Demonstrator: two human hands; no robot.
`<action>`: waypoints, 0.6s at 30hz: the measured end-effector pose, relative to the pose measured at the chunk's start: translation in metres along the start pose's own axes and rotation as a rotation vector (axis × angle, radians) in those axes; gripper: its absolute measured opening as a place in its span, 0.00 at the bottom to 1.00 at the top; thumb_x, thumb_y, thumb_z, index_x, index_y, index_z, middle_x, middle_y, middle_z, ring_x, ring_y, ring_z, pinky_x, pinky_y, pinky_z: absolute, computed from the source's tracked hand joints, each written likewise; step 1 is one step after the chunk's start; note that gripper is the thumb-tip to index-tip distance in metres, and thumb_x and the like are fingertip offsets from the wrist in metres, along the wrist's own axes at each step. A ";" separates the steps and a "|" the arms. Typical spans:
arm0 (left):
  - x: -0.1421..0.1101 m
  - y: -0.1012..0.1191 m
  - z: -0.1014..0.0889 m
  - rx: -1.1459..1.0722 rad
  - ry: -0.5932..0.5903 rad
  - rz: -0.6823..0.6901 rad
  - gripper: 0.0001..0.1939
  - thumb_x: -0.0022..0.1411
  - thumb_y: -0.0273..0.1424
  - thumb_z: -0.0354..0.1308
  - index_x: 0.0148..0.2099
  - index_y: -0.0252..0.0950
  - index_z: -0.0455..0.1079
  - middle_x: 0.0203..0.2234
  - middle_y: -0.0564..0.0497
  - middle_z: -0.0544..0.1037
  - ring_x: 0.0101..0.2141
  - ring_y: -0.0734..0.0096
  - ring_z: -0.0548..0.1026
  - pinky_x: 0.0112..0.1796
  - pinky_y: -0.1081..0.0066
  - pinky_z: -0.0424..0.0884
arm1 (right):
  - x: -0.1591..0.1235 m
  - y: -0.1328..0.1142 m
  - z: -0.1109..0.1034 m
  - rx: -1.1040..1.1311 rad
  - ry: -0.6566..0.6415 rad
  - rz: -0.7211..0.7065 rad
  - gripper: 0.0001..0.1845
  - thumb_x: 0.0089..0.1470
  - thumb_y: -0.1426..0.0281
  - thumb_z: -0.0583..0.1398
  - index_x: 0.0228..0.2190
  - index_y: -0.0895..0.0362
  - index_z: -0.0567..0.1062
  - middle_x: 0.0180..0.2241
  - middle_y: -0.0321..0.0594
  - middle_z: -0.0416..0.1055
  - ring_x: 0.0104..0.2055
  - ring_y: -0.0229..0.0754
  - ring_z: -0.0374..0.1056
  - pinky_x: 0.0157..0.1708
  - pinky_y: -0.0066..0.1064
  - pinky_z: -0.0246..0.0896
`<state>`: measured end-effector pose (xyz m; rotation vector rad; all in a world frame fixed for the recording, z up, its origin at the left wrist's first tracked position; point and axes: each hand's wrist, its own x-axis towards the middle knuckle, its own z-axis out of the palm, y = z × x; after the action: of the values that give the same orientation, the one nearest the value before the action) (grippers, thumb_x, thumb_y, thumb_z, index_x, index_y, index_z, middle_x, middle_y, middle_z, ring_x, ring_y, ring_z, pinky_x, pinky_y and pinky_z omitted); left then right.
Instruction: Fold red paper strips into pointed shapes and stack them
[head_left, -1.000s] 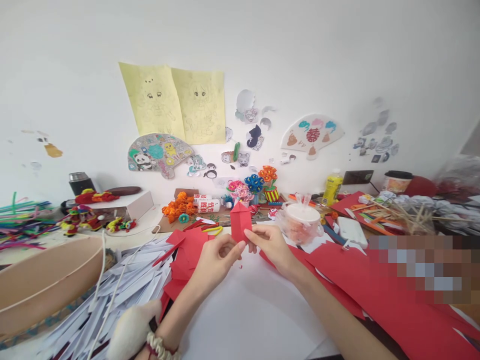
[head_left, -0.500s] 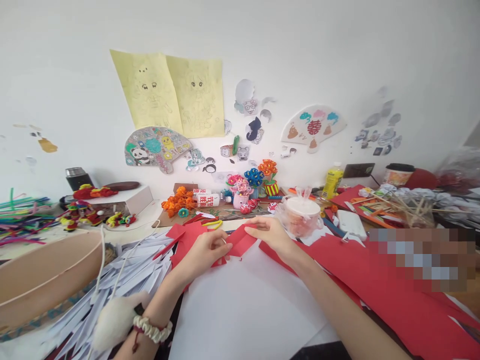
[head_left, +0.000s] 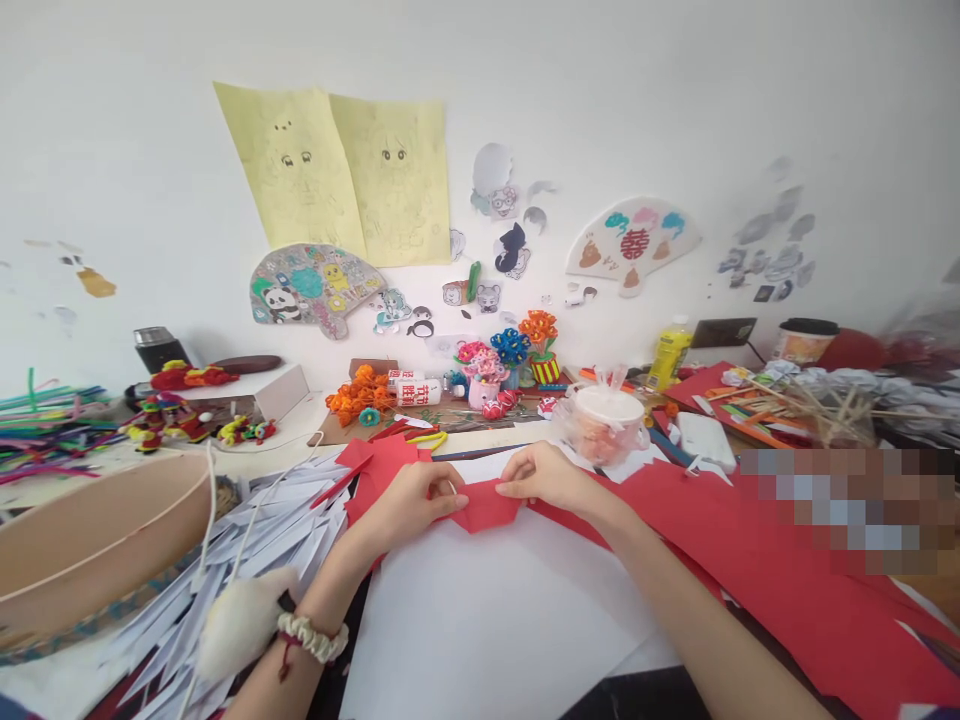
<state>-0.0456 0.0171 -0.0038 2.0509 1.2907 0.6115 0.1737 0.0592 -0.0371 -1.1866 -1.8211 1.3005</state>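
Observation:
Between my hands is a small folded piece of red paper point(head_left: 484, 506), held just above a large white sheet point(head_left: 502, 610). My left hand point(head_left: 420, 497) pinches its left edge between thumb and fingers. At the opposite edge, my right hand point(head_left: 544, 475) grips the paper with the thumb in front; its other fingertips are partly hidden. More red paper point(head_left: 379, 480) lies beyond my left hand. Long red sheets point(head_left: 720, 530) spread out under and past my right forearm.
White paper strips point(head_left: 277, 540) and a beige basin point(head_left: 97, 530) lie left. A bagged white-lidded tub point(head_left: 607, 408) stands behind my right hand. Pipe-cleaner flowers point(head_left: 510, 350) line the wall side. A yellow bottle point(head_left: 670, 355) and wooden sticks point(head_left: 780, 395) are at right.
The red paper has tilted from a slanted position to nearly level, and my right hand has moved slightly down and right along its edge. Both hands keep hold of it.

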 end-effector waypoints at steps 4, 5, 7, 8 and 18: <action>0.003 0.001 -0.001 0.003 -0.050 0.050 0.13 0.55 0.41 0.57 0.33 0.34 0.70 0.25 0.53 0.74 0.28 0.71 0.70 0.30 0.74 0.63 | 0.001 0.005 0.002 -0.059 0.039 0.005 0.10 0.39 0.67 0.67 0.25 0.60 0.76 0.18 0.36 0.72 0.21 0.38 0.67 0.21 0.26 0.56; 0.003 0.002 0.000 0.024 -0.048 0.042 0.12 0.53 0.39 0.59 0.32 0.34 0.70 0.24 0.54 0.73 0.28 0.71 0.69 0.29 0.74 0.63 | 0.000 0.004 0.002 -0.051 0.028 0.009 0.10 0.39 0.67 0.67 0.26 0.60 0.76 0.18 0.36 0.72 0.21 0.38 0.67 0.21 0.26 0.56; 0.004 0.006 0.000 0.074 -0.065 0.000 0.10 0.49 0.36 0.62 0.30 0.34 0.69 0.22 0.55 0.73 0.26 0.72 0.69 0.27 0.75 0.62 | -0.006 0.002 0.001 -0.055 -0.014 0.017 0.10 0.40 0.67 0.67 0.26 0.60 0.76 0.18 0.36 0.72 0.20 0.37 0.66 0.21 0.26 0.56; 0.003 0.009 0.001 0.097 -0.091 -0.022 0.10 0.49 0.35 0.62 0.29 0.34 0.68 0.21 0.55 0.73 0.25 0.72 0.69 0.26 0.75 0.61 | -0.010 0.000 0.000 -0.076 -0.039 0.015 0.10 0.40 0.67 0.66 0.26 0.60 0.76 0.18 0.36 0.72 0.20 0.37 0.65 0.20 0.26 0.56; -0.016 0.004 0.020 0.209 -0.061 0.044 0.03 0.50 0.30 0.62 0.31 0.37 0.72 0.26 0.55 0.76 0.28 0.72 0.69 0.29 0.75 0.61 | -0.041 0.002 0.002 -0.250 -0.116 -0.096 0.08 0.44 0.66 0.65 0.24 0.59 0.74 0.22 0.36 0.72 0.26 0.39 0.67 0.25 0.27 0.57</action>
<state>-0.0361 -0.0038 -0.0158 2.2539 1.3249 0.4454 0.1897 0.0219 -0.0387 -1.1541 -2.1482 1.1330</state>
